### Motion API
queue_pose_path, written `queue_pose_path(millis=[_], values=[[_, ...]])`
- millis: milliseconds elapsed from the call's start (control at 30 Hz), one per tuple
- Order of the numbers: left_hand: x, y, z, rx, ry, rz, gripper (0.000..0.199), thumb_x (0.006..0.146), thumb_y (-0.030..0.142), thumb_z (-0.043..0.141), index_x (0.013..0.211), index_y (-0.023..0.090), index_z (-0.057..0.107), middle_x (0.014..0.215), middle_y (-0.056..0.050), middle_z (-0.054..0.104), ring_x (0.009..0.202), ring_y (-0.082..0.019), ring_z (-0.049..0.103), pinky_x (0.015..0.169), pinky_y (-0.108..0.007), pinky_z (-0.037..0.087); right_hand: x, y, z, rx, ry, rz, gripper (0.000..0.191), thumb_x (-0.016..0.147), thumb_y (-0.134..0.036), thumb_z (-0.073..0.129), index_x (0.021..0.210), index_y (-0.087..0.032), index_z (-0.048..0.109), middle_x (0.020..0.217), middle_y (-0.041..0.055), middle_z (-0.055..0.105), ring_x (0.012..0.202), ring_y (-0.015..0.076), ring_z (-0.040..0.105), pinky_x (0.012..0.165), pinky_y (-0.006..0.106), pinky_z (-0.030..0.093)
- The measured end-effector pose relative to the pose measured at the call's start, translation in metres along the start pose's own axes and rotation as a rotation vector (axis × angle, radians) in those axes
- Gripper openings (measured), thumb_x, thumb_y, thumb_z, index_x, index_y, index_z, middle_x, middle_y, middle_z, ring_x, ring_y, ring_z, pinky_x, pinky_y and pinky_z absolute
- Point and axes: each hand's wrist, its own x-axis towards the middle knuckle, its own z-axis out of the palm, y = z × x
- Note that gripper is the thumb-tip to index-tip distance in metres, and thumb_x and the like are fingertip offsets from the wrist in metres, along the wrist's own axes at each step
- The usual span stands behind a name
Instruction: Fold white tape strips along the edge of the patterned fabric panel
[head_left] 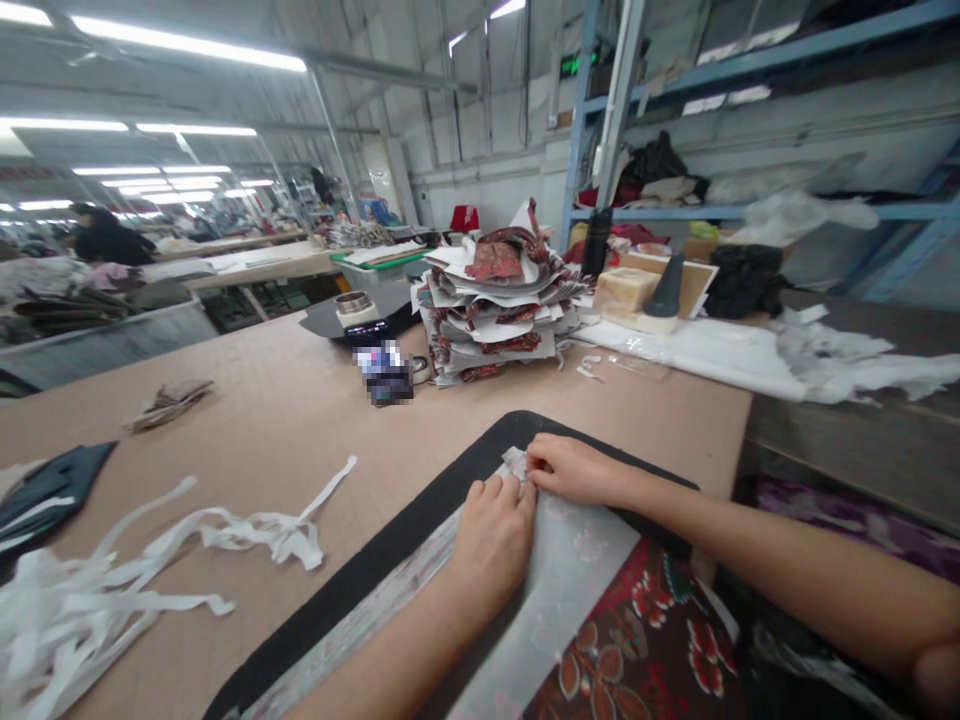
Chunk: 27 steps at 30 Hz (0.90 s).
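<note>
A translucent white sheet (592,550) lies over dark red-brown floral fabric (637,640) on a black mat (360,590). Near the far end of the mat my right hand (574,468) is closed, thumb and fingers pinched at the edge of the white sheet. My left hand (491,530) rests on the sheet just beside it, its fingers bent and together at the same edge, fingertips almost touching the right hand. A small crumpled piece of the sheet (514,460) sticks up past the fingers. What lies under my left palm is hidden.
White fabric strips (150,570) lie tangled at left, near dark folded cloth (67,495). Beyond the mat stand a tall stack of paper and fabric pieces (495,300), a phone (384,372), a tape roll (421,370) and a cup (355,308). A dark cone (666,285) stands right.
</note>
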Motion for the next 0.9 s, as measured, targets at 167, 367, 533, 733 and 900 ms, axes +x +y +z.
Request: queue_pose_path(millis=[167,367,533,733,900], values=[[0.004,-0.001,0.0,-0.013,0.003,-0.014,0.018,0.092,0.018,0.038,0.103,0.017,0.053,0.091,-0.006,0.054,0.083,-0.023,0.047,0.068,-0.036,0.035,0.014,0.0,-0.005,-0.007,-0.117,0.041,0.005,0.066,-0.012,0.053,0.067,-0.016,0.055,0.07,0.002,0.055,0.064,0.0133,0.049,0.057,0.022,0.033],[0.004,-0.002,-0.002,-0.025,-0.025,-0.016,0.018,0.09,0.017,0.039,0.102,0.017,0.053,0.093,-0.007,0.054,0.085,-0.025,0.048,0.069,-0.036,0.036,0.032,0.011,-0.009,0.065,-0.264,0.115,0.004,0.065,-0.015,0.057,0.066,-0.017,0.054,0.057,-0.0024,0.054,0.049,0.0107,0.047,0.046,0.021,0.03],[0.005,0.0,-0.001,-0.033,-0.033,-0.03,0.019,0.09,0.016,0.04,0.104,0.016,0.053,0.095,-0.008,0.054,0.087,-0.024,0.048,0.072,-0.037,0.036,0.025,0.011,-0.002,0.104,-0.158,0.151,0.007,0.076,-0.023,0.055,0.076,-0.016,0.054,0.064,-0.0018,0.056,0.054,0.0101,0.049,0.049,0.02,0.032],[-0.019,-0.003,-0.019,-0.082,-0.125,-0.077,0.02,0.09,0.018,0.042,0.106,0.019,0.054,0.093,-0.007,0.055,0.086,-0.024,0.05,0.071,-0.037,0.038,0.016,0.015,0.004,0.14,-0.019,0.139,0.004,0.078,-0.019,0.052,0.076,-0.017,0.054,0.069,-0.0011,0.056,0.064,0.0115,0.05,0.057,0.021,0.034],[-0.078,-0.032,-0.037,-0.263,-0.279,-0.301,0.007,0.081,0.018,0.057,0.088,0.018,0.057,0.087,-0.004,0.058,0.082,-0.022,0.054,0.071,-0.033,0.039,0.011,0.022,-0.006,0.188,0.023,0.117,0.011,0.08,-0.019,0.046,0.077,-0.015,0.056,0.07,0.0006,0.058,0.064,0.0125,0.052,0.058,0.023,0.036]])
